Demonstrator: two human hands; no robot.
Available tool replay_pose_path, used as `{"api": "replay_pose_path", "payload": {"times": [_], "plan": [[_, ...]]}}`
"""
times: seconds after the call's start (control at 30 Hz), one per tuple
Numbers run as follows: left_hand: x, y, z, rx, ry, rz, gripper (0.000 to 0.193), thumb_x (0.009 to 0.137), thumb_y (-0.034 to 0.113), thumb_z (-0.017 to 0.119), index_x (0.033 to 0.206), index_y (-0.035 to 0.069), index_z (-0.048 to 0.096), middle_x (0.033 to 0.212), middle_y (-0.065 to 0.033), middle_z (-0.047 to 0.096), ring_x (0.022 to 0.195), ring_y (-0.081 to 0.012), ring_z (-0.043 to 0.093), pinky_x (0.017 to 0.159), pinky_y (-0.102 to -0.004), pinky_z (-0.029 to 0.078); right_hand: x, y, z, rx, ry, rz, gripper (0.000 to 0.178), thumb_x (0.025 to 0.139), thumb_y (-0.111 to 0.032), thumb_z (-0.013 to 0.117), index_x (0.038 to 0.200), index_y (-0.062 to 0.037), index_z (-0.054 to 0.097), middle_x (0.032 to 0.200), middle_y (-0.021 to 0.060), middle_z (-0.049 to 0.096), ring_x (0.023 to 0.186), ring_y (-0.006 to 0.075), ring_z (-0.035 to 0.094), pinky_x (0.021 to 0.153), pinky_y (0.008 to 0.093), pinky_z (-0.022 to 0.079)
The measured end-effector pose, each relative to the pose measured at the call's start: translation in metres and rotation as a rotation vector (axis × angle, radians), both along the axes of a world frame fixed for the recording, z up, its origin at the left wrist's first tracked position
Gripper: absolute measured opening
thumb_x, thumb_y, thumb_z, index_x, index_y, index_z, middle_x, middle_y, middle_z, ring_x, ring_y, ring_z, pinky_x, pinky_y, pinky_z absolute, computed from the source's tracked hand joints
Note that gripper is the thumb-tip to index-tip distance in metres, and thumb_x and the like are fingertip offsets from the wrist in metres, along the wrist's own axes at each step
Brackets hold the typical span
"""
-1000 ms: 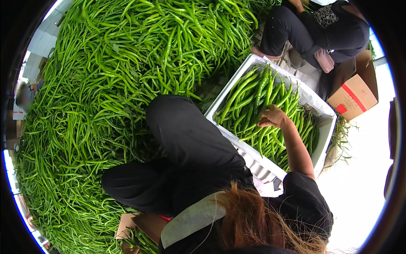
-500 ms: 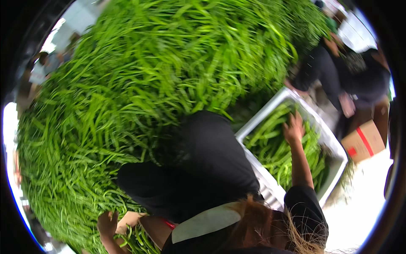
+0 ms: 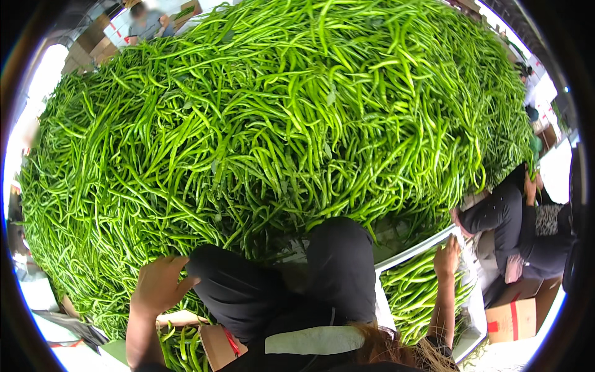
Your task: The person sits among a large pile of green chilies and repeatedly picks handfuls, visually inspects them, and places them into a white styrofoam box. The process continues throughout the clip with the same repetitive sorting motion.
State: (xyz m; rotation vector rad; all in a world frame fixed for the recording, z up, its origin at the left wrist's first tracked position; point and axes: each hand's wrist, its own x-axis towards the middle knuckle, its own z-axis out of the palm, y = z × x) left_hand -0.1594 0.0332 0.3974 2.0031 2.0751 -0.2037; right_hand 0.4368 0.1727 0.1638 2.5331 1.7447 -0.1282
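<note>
A big heap of long green chili peppers [image 3: 279, 124] spreads in front of my knees. My left hand [image 3: 160, 286] is over the near edge of the heap, beside my left knee, with thumb and fingers apart and nothing visible in it. Below it stands a cardboard box [image 3: 220, 347] with some green peppers inside. My right hand [image 3: 446, 257] reaches into the white crate [image 3: 414, 249] at my right, near its far end. Its fingers are stretched out by the peppers [image 3: 415, 291] lying there, and no pepper shows in its grasp.
Another person in dark trousers [image 3: 496, 214] sits close to the crate at the right. A cardboard box with red tape [image 3: 513, 319] is beside that person. Across the heap, at the far left, another person [image 3: 147, 23] is near several cartons [image 3: 93, 40].
The view has shifted, showing more of the heap beyond. My left hand has moved forward from beside the cardboard box to the heap's edge. My right hand remains in the crate, nearer its far end.
</note>
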Motion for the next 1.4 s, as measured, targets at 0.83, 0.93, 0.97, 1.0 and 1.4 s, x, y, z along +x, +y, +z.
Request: {"api": "replay_pose_path", "payload": {"times": [0.83,0.93,0.97,1.0,1.4], "plan": [[0.069,0.306,-0.199,0.118,-1.68,0.146,0.026,0.09,0.018,0.058,0.103,-0.004,0.058,0.093,-0.0067,0.064,0.084,-0.0108,0.058,0.076,-0.0254,0.046,-0.386,0.349,0.0,-0.017,0.087,0.543,0.038,0.086,-0.03,0.052,0.11,-0.0028,0.04,0.102,0.02,0.061,0.092,0.0345,0.062,0.078,0.0447,0.048],[0.069,0.311,-0.199,0.075,-1.762,0.176,0.028,0.091,0.02,0.056,0.108,-0.003,0.057,0.094,-0.0014,0.061,0.083,-0.0062,0.054,0.072,-0.0218,0.044,-0.385,0.358,-0.006,0.066,-0.074,0.553,0.033,0.086,-0.024,0.046,0.11,-0.0019,0.041,0.099,0.0187,0.063,0.088,0.0339,0.063,0.077,0.0438,0.048],[0.067,0.312,-0.2,0.085,-1.775,0.186,0.029,0.091,0.021,0.056,0.108,-0.003,0.057,0.094,-0.0014,0.061,0.083,-0.0064,0.054,0.072,-0.0219,0.044,-0.382,0.361,-0.006,0.023,-0.065,0.538,0.032,0.086,-0.023,0.045,0.11,-0.0014,0.042,0.1,0.0188,0.063,0.088,0.0339,0.064,0.077,0.0438,0.048],[0.062,0.31,-0.199,0.094,-1.784,0.203,0.029,0.092,0.021,0.056,0.108,-0.002,0.057,0.094,-0.0014,0.061,0.084,-0.0066,0.054,0.073,-0.0219,0.044,-0.383,0.36,-0.003,-0.024,-0.05,0.525,0.031,0.086,-0.022,0.043,0.109,-0.001,0.042,0.1,0.0189,0.063,0.088,0.0338,0.064,0.077,0.0438,0.048],[0.035,0.301,-0.188,0.169,-1.801,0.333,0.024,0.091,0.019,0.057,0.099,-0.003,0.058,0.088,-0.0028,0.061,0.082,-0.0088,0.054,0.078,-0.0238,0.043,-0.489,0.373,0.036,0.057,0.412,0.276,0.104,0.071,-0.076,0.047,0.14,-0.0046,0.018,0.136,0.024,0.031,0.123,0.0348,0.039,0.097,0.0497,0.034]]}}
